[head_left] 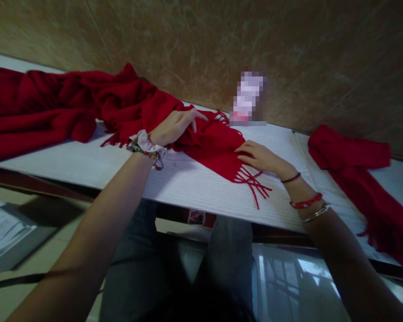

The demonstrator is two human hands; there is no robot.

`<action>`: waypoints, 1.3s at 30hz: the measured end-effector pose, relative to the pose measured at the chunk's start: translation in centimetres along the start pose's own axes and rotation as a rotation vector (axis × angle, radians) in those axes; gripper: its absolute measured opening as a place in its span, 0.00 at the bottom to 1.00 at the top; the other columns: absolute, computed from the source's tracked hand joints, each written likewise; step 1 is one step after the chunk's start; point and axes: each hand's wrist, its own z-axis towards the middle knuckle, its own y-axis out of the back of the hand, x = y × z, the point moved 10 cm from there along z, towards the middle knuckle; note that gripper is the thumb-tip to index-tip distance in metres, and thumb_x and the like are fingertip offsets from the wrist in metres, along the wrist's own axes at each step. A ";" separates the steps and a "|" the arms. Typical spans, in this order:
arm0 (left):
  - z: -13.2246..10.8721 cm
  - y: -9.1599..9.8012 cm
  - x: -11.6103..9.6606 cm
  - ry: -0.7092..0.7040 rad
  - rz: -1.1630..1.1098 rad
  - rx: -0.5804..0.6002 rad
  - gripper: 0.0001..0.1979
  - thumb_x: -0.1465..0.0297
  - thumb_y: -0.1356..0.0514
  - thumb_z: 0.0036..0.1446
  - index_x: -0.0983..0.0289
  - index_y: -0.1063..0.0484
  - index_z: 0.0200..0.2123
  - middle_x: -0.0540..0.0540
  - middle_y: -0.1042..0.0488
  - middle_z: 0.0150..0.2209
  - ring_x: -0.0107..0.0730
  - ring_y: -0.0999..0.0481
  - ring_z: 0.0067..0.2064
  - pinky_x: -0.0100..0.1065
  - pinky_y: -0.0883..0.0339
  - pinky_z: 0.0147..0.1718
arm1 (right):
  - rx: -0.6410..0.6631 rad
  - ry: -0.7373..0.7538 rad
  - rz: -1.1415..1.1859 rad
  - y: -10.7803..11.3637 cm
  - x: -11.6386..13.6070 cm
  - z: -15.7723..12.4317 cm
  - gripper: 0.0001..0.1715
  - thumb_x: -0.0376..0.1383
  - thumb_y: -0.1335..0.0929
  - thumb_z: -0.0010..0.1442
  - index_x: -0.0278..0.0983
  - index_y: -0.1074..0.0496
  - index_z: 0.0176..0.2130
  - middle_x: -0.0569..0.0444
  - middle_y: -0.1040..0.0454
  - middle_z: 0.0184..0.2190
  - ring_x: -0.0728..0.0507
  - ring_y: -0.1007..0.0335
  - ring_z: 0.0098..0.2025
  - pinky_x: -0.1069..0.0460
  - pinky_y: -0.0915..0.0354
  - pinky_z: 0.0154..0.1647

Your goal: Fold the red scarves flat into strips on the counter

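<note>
A red fringed scarf (215, 150) lies spread on a narrow white table (117, 165), its tasselled end pointing to the right. My left hand (174, 127) rests on the gathered part of it, fingers stretched out over the cloth. Near the tassels, my right hand (265, 157) lies with its fingers loosely extended on the scarf's end. Both hands look open, with no cloth visibly pinched. To the left, a heap of rumpled red cloth (121, 98) runs up to the scarf; where one ends and the other begins I cannot tell.
Another red scarf (352, 156), folded over and fringed, lies on the table at right. A pixelated upright object (248, 96) leans against the brown marbled wall (174, 44) at the back. Below left stands a grey box (18, 250) of papers. My legs are under the table edge.
</note>
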 end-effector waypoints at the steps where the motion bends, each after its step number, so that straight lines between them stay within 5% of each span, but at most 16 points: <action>1: 0.1 0.2 0.2 -0.002 0.035 -0.052 0.28 0.62 0.66 0.63 0.68 0.30 0.44 0.55 0.28 0.30 0.30 0.29 0.36 0.32 0.38 0.42 | 0.001 -0.015 -0.002 0.3 -0.1 0.0 0.14 0.38 0.39 0.59 0.37 0.28 0.39 0.48 0.28 0.38 0.42 0.33 0.42 0.46 0.36 0.45; 4: 0.5 -1.1 -0.3 -0.104 0.164 -0.038 0.27 0.59 0.61 0.62 0.71 0.31 0.45 0.59 0.29 0.43 0.34 0.32 0.47 0.35 0.42 0.50 | -0.015 -0.106 -0.001 1.1 -0.8 -0.3 0.14 0.37 0.40 0.60 0.35 0.29 0.34 0.49 0.27 0.30 0.43 0.32 0.33 0.47 0.36 0.38; 6: 0.5 -3.5 -0.5 -0.152 0.195 0.141 0.26 0.61 0.61 0.61 0.73 0.31 0.44 0.62 0.31 0.47 0.36 0.35 0.51 0.35 0.44 0.53 | -0.075 -0.166 -0.014 1.6 -1.5 -0.5 0.13 0.37 0.41 0.60 0.35 0.30 0.38 0.49 0.27 0.31 0.43 0.32 0.33 0.47 0.36 0.38; 10: -0.3 -5.9 1.0 0.023 0.213 0.426 0.26 0.64 0.62 0.61 0.75 0.29 0.39 0.64 0.27 0.40 0.36 0.30 0.44 0.35 0.41 0.50 | -0.217 -0.187 -0.147 2.2 -2.5 -0.8 0.18 0.37 0.38 0.58 0.34 0.34 0.47 0.42 0.31 0.44 0.38 0.36 0.46 0.44 0.38 0.46; 15: -0.5 -4.8 0.9 0.086 0.203 0.405 0.26 0.67 0.66 0.63 0.71 0.30 0.42 0.57 0.25 0.36 0.29 0.28 0.38 0.29 0.39 0.44 | -0.078 -0.312 -0.176 0.3 -4.8 -0.7 0.09 0.35 0.36 0.55 0.34 0.30 0.36 0.45 0.29 0.34 0.39 0.34 0.38 0.44 0.37 0.40; 17: -0.5 -4.8 0.8 0.065 0.217 0.406 0.25 0.68 0.65 0.63 0.71 0.32 0.46 0.56 0.25 0.35 0.29 0.28 0.37 0.28 0.39 0.41 | -0.122 -0.323 -0.131 0.9 -4.9 -0.7 0.03 0.33 0.36 0.53 0.36 0.32 0.30 0.48 0.29 0.30 0.41 0.34 0.35 0.46 0.37 0.38; 19: -0.5 -5.1 0.7 0.034 0.239 0.416 0.24 0.65 0.62 0.63 0.70 0.33 0.48 0.57 0.26 0.37 0.30 0.28 0.38 0.29 0.39 0.41 | -0.319 -0.351 -0.069 3.1 -5.1 -1.1 0.02 0.33 0.37 0.53 0.37 0.35 0.28 0.50 0.30 0.29 0.43 0.34 0.34 0.47 0.37 0.37; 24: -0.3 -5.9 0.0 -0.072 0.304 0.427 0.23 0.60 0.57 0.61 0.68 0.31 0.48 0.57 0.28 0.45 0.34 0.29 0.46 0.31 0.42 0.47 | -1.114 -0.489 0.132 9.6 -6.9 -6.9 0.06 0.37 0.42 0.57 0.39 0.39 0.32 0.53 0.34 0.30 0.44 0.35 0.35 0.45 0.37 0.41; 26: -0.4 -6.3 -0.4 -0.123 0.323 0.426 0.24 0.59 0.56 0.61 0.68 0.31 0.48 0.58 0.31 0.50 0.34 0.33 0.51 0.31 0.46 0.52 | -1.233 -0.544 0.203 9.8 -8.0 -8.3 0.06 0.37 0.44 0.58 0.40 0.41 0.32 0.54 0.35 0.30 0.44 0.35 0.37 0.44 0.38 0.43; 30: -0.9 -7.5 1.0 -0.029 0.392 0.520 0.27 0.54 0.53 0.59 0.64 0.35 0.53 0.58 0.44 0.60 0.41 0.46 0.60 0.39 0.52 0.57 | -1.012 -0.620 0.183 8.3 -9.6 -6.9 0.04 0.36 0.39 0.54 0.40 0.42 0.33 0.51 0.33 0.32 0.41 0.34 0.39 0.41 0.39 0.46; 33: -1.4 -7.6 2.7 0.155 0.423 0.575 0.27 0.52 0.56 0.59 0.58 0.39 0.56 0.55 0.45 0.61 0.45 0.45 0.60 0.45 0.49 0.55 | -0.795 -0.483 0.129 7.3 -8.1 -4.6 0.09 0.34 0.36 0.50 0.40 0.42 0.33 0.49 0.31 0.37 0.40 0.34 0.44 0.41 0.40 0.48; 36: -1.5 -5.2 4.2 0.371 0.480 0.413 0.29 0.55 0.63 0.62 0.65 0.33 0.50 0.61 0.33 0.52 0.48 0.35 0.53 0.47 0.43 0.49 | -0.616 -0.267 0.184 6.4 -4.4 -2.7 0.06 0.34 0.37 0.52 0.40 0.41 0.33 0.47 0.30 0.42 0.41 0.35 0.47 0.43 0.40 0.49; 39: -2.1 -1.5 5.1 0.562 0.643 0.153 0.28 0.59 0.59 0.62 0.73 0.27 0.40 0.67 0.28 0.42 0.54 0.32 0.47 0.50 0.42 0.45 | -0.450 -0.146 0.229 5.2 -0.8 -1.4 0.06 0.35 0.38 0.55 0.40 0.40 0.37 0.46 0.30 0.46 0.41 0.35 0.49 0.44 0.39 0.50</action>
